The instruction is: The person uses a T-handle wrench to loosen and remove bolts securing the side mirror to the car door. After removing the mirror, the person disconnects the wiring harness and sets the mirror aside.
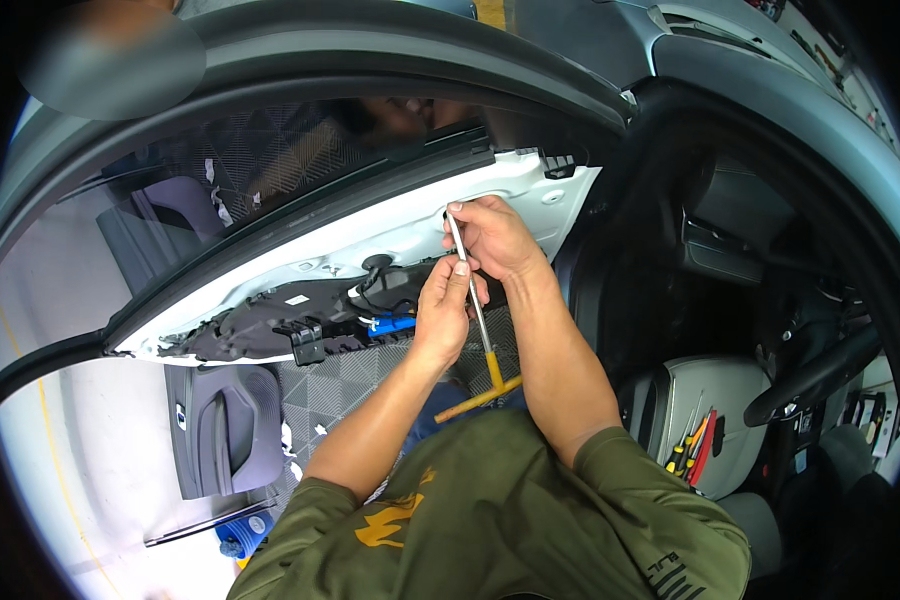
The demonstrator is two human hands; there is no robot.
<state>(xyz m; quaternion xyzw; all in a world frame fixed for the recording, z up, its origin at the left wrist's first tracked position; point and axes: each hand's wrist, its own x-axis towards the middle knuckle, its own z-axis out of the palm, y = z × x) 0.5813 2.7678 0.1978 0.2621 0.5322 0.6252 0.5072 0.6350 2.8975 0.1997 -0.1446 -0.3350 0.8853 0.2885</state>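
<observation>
Both my hands are closed on a T-handle wrench (478, 308) with a long silver shaft and a yellow crossbar. My right hand (495, 240) pinches the shaft near its far tip, up against the white inner metal of a car door (400, 228). Lower down the shaft, my left hand (448, 298) grips it between thumb and fingers. The yellow handle points back toward my body. The wrench tip is mostly covered by the right fingers, so whether it sits on a fastener I cannot tell. A black inner cover (260, 315) with wiring and a blue piece (392, 325) lies beside my left hand.
Dark window glass (300, 150) rises beyond the door's upper edge. A removed door trim panel (225, 430) lies on the floor at left, near a blue item (242, 535). To the right, screwdrivers and pliers (692, 450) rest on the car seat (720, 400), by the steering wheel (820, 375).
</observation>
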